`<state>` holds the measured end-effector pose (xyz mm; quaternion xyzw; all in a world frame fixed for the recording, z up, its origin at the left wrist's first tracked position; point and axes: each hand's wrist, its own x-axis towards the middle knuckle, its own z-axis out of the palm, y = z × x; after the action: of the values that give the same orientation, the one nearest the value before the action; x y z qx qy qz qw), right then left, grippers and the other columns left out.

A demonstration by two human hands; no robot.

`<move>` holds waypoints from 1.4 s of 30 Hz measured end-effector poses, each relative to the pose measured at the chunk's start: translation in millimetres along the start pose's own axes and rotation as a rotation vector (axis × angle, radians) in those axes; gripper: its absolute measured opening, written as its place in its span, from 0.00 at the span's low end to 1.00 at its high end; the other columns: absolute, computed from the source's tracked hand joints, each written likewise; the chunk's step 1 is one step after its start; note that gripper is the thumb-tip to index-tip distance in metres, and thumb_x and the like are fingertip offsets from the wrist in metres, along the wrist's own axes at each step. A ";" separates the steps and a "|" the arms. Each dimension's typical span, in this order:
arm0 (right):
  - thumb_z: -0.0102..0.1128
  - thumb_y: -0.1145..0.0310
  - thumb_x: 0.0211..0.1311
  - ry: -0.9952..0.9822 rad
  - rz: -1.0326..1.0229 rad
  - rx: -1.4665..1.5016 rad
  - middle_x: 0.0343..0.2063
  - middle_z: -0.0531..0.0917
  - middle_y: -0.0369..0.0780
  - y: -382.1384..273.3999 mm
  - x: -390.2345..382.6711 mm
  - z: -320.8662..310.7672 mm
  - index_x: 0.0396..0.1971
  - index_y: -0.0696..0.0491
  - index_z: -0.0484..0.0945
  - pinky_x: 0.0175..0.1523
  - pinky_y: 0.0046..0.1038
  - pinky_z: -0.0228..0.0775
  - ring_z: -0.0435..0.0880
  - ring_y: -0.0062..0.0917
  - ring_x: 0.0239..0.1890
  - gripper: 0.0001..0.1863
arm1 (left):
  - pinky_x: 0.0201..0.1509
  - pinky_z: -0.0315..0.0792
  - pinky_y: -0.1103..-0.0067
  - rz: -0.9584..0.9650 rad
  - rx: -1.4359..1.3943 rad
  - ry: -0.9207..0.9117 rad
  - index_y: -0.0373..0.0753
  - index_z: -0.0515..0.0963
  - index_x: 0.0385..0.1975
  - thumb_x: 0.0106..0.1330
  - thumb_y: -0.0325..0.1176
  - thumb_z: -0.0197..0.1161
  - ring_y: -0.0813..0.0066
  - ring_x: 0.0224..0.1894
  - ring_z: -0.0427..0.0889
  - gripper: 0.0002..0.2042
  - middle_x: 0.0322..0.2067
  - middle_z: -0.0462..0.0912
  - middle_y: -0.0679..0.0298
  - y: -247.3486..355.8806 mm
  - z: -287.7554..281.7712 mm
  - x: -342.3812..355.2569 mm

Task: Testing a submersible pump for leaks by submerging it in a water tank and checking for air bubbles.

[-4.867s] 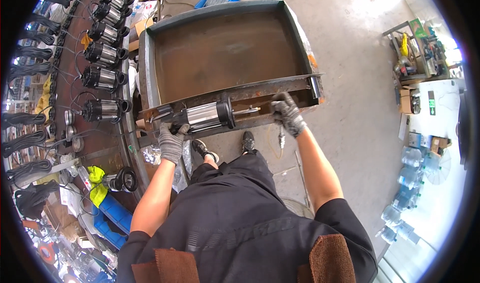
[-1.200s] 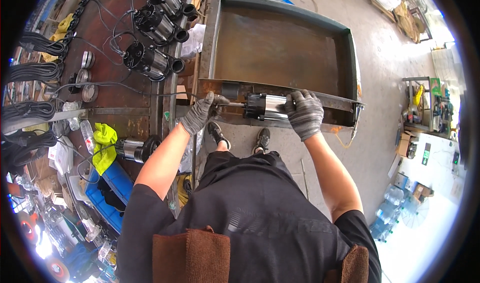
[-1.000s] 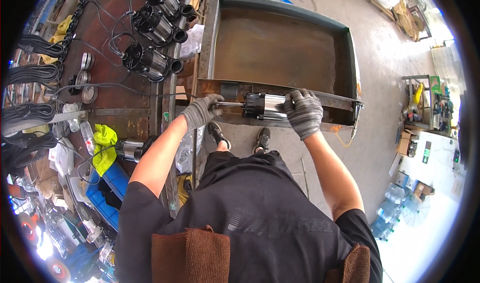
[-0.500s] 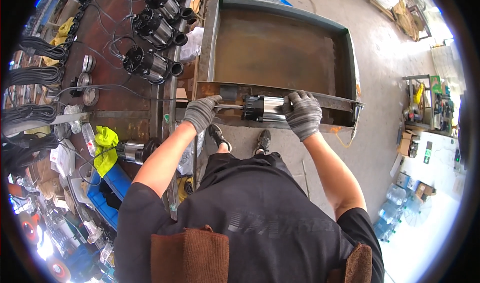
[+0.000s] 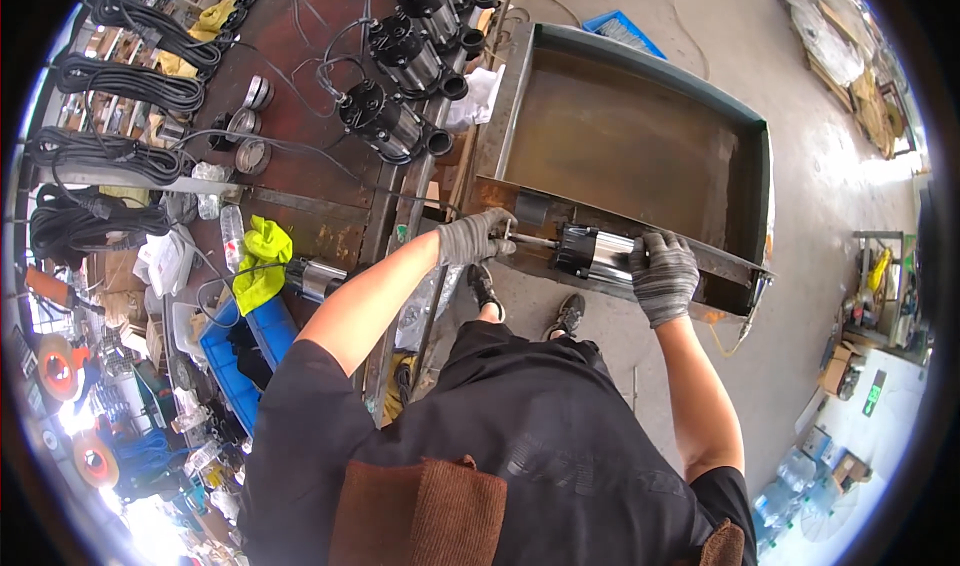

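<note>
A submersible pump (image 5: 606, 257), a silver cylinder with a black ribbed end, lies on its side across the near ledge of a large metal tray (image 5: 640, 63). My right hand (image 5: 664, 278), in a grey striped glove, is closed over the pump's right end, fingers curled on the metal casing. To its left, my gloved left hand (image 5: 474, 239) grips a thin metal rod (image 5: 535, 240) that reaches to the black end. Part of the rod is hidden by the fingers. A black cable (image 5: 330, 156) runs over the bench toward my left hand.
Several similar pumps (image 5: 382, 121) stand along the bench (image 5: 300, 86) at left, with coiled cables (image 5: 130, 81) farther left. A yellow-green cloth (image 5: 262, 263) and a blue bin (image 5: 232, 371) sit nearer me. Another blue crate (image 5: 625, 32) rests on the floor behind the tray.
The whole view has turned and shifted, so the tray, pump and hands appear farther right and lower. Both hands remain at the pump and rod; my left fingers look slightly differently set.
</note>
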<state>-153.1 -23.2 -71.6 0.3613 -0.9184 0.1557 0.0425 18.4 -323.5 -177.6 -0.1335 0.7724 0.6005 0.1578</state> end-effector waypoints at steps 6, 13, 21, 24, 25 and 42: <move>0.61 0.64 0.59 0.028 -0.027 -0.004 0.35 0.84 0.44 0.0 -1.8 -1.2 0.32 0.50 0.81 0.47 0.44 0.73 0.81 0.43 0.41 0.07 | 0.39 0.75 0.64 -0.017 0.722 0.004 0.37 0.80 0.37 0.62 0.46 0.69 0.52 0.33 0.84 0.18 0.26 0.83 0.50 11.6 6.9 5.5; 0.61 0.63 0.60 0.012 -0.018 -0.014 0.36 0.84 0.45 -2.0 -0.1 -4.2 0.33 0.51 0.81 0.48 0.43 0.73 0.81 0.43 0.41 0.08 | 0.18 0.69 0.79 -0.689 -0.435 -0.030 0.39 0.80 0.37 0.63 0.61 0.65 0.78 0.16 0.77 0.26 0.25 0.83 0.61 19.9 -14.4 -1.7; 0.61 0.63 0.60 0.008 -0.014 -0.003 0.37 0.84 0.44 7.2 -4.9 2.5 0.33 0.50 0.82 0.49 0.42 0.74 0.82 0.43 0.43 0.07 | 0.36 0.72 0.75 0.253 0.133 0.240 0.39 0.73 0.38 0.58 0.26 0.71 0.79 0.30 0.71 0.13 0.26 0.75 0.66 -9.1 15.3 3.9; 0.63 0.62 0.60 0.021 -0.024 -0.040 0.36 0.84 0.44 9.7 -3.7 5.0 0.32 0.50 0.82 0.48 0.43 0.74 0.82 0.43 0.42 0.07 | 0.37 0.72 0.74 0.142 0.215 0.065 0.39 0.74 0.37 0.59 0.28 0.71 0.77 0.30 0.73 0.12 0.26 0.77 0.66 -8.2 4.5 13.8; 0.63 0.62 0.60 -0.029 0.003 -0.054 0.36 0.84 0.44 10.2 -2.4 4.5 0.32 0.50 0.82 0.48 0.43 0.74 0.82 0.42 0.42 0.08 | 0.38 0.74 0.75 0.004 0.269 -0.048 0.39 0.77 0.38 0.61 0.30 0.70 0.76 0.31 0.76 0.10 0.28 0.81 0.64 -5.4 -2.7 16.2; 0.61 0.70 0.63 0.472 0.202 0.544 0.36 0.81 0.46 97.9 -38.3 -34.9 0.39 0.56 0.79 0.52 0.37 0.72 0.80 0.38 0.42 0.07 | 0.48 0.77 0.75 0.143 0.483 0.416 0.48 0.72 0.63 0.58 0.26 0.71 0.72 0.45 0.79 0.30 0.44 0.80 0.64 11.7 27.9 -8.4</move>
<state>-192.4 80.3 -70.7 0.2213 -0.8394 0.4764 0.1398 23.8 -293.5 -170.1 -0.1577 0.9156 0.3694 -0.0189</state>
